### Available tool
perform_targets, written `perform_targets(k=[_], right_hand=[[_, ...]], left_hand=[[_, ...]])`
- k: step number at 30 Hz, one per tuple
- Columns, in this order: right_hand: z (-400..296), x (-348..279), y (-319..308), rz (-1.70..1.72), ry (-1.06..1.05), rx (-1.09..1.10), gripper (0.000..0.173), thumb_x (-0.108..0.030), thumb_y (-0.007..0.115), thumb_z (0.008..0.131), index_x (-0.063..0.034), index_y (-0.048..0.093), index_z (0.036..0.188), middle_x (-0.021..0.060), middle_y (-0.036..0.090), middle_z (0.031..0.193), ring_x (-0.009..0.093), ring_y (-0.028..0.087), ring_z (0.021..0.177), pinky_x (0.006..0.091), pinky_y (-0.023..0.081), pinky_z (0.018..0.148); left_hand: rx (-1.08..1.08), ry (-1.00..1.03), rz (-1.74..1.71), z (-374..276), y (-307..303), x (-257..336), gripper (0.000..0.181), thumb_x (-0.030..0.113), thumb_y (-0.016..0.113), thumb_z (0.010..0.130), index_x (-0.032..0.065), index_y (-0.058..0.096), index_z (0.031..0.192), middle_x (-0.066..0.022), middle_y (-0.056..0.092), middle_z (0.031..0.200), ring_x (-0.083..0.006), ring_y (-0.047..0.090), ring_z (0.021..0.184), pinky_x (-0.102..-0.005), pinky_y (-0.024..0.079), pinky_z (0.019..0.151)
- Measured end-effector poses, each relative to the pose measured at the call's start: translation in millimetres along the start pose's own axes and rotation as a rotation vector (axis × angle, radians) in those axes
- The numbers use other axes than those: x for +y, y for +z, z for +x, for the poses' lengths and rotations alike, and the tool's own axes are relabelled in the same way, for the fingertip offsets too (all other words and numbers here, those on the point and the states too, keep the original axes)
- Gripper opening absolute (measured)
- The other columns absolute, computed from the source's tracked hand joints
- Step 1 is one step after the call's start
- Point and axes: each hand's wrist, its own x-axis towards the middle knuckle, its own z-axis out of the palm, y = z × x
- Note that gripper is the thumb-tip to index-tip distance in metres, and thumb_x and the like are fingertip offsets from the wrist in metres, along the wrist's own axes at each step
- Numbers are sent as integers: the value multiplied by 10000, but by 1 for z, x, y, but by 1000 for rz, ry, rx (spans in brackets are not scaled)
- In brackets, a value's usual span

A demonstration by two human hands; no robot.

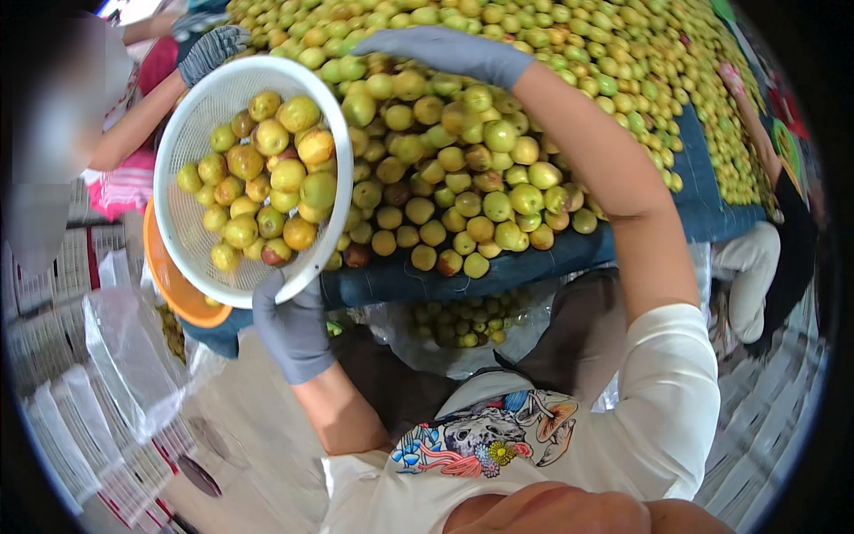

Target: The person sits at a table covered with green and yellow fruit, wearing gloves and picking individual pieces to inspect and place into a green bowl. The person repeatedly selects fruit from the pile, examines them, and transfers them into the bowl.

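My left hand (293,330), in a grey glove, grips the near rim of a round white plastic mesh basket (177,167). Several yellow-green jujubes (287,175), some with brown patches, lie in the tilted basket. My right hand (444,52), gloved in grey too, reaches across the large heap of jujubes (460,160). Its fingers are stretched out flat, palm side towards the fruit, and I see nothing held in it. The thumb and palm are hidden. Loose fruit reaches almost to the near edge of the dark blue cloth (467,286).
An orange basket (170,284) stands partly beneath the white one. A co-worker's gloved hand (213,55) is at the heap on the left, and another person's arm (759,130) reaches in from the right. Below the cloth edge sits a clear plastic bag (400,327) with more fruit.
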Motion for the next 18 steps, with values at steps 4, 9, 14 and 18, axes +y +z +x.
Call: perform_targets(k=[4, 9, 14, 18], right_hand=[[-35, -23, 26, -349, -248, 235, 449, -251, 487, 982, -145, 445, 1416, 145, 540, 1329, 272, 598, 1118, 348, 504, 947], [-139, -128, 29, 685, 266, 133, 657, -259, 649, 846, 52, 368, 1351, 193, 593, 997, 250, 643, 883, 338, 592, 680], [-233, -110, 22, 968, 469, 575, 479, -109, 602, 797, 79, 502, 1226, 172, 632, 1019, 245, 674, 850, 343, 611, 725], [-318, -93, -4, 1118, 475, 923, 476, -117, 589, 820, 102, 485, 1230, 189, 656, 1049, 290, 696, 912, 396, 614, 782]], left_hand=[[-143, -33, -70, -4, 4, -15, 560, 53, 537, 833, -86, 363, 1346, -212, 527, 1277, -330, 562, 1154, -430, 511, 969], [-155, -178, 111, -22, 18, -35, 586, 73, 553, 809, -64, 373, 1350, -209, 549, 1242, -350, 558, 1162, -464, 529, 944], [-600, -470, 329, -39, 37, -48, 652, 167, 598, 861, -32, 307, 1409, -206, 458, 1362, -328, 564, 1162, -446, 541, 918], [-845, -314, 508, -41, 46, -58, 738, 266, 587, 933, -41, 204, 1483, -260, 463, 1344, -304, 592, 1103, -362, 522, 890]])
